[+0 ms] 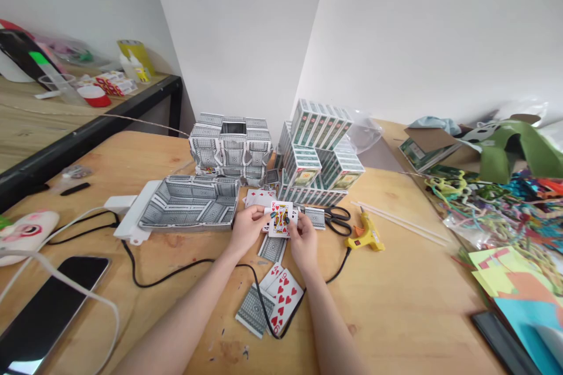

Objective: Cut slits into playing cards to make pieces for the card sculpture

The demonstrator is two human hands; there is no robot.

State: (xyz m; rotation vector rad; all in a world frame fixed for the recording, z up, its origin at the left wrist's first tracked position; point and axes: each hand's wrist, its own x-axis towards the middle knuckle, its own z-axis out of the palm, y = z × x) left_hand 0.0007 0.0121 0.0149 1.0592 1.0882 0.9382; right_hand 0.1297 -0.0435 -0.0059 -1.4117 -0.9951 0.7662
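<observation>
Between my hands is a king of hearts playing card (280, 224), with another card showing 4s behind it. My left hand (248, 227) pinches the left side of these cards, and my right hand (302, 240) grips the right side. More cards lie beneath and around them, including a face-down card (272, 248) and a nine of hearts (285, 299) nearer me. Just left stands an open tray made of patterned cards (189, 224). Behind it rises a block structure of folded cards (231, 152).
Boxed card decks (316, 158) are stacked at the back. Black-handled scissors (338, 221), a yellow glue gun (367, 235) and clear glue sticks (400, 222) lie right; the gun's cord runs below my hands. A white power strip (141, 211) and phone (53, 310) lie left, craft scraps (519, 217) far right.
</observation>
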